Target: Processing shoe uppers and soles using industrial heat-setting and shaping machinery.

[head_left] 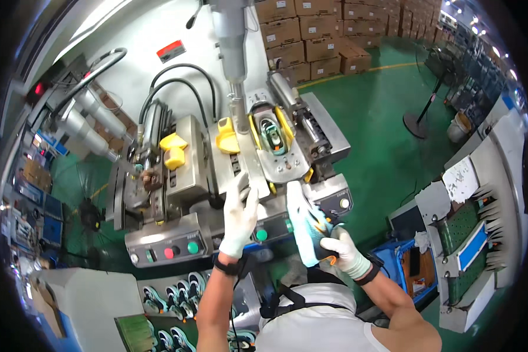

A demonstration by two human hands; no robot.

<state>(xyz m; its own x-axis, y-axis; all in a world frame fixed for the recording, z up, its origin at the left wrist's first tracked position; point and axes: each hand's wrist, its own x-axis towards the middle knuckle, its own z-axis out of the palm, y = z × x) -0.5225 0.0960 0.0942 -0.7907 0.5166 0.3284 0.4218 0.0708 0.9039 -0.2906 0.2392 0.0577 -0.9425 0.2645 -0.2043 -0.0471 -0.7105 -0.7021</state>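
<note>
My right hand (343, 252), in a white glove, grips a light-blue and dark sneaker (310, 226) with orange details by one end. The sneaker's white sole side faces left, and its other end points toward the machine. My left hand (240, 217), also gloved, is open with fingers apart in front of the machine's metal plate, and nothing shows in it. Ahead, another sneaker (272, 137) sits in the press station (284, 167) between yellow pads (284, 126). A thick metal cylinder (232, 47) stands over the machine, just left of that station.
Left of the station are more yellow blocks (174, 157) and a control panel with buttons (170, 249). Several sneakers (182, 293) rest on a rack at lower left. A blue bin (393, 258) and a conveyor (472, 246) are at right. Stacked cartons (320, 47) and a fan (416, 123) stand farther back.
</note>
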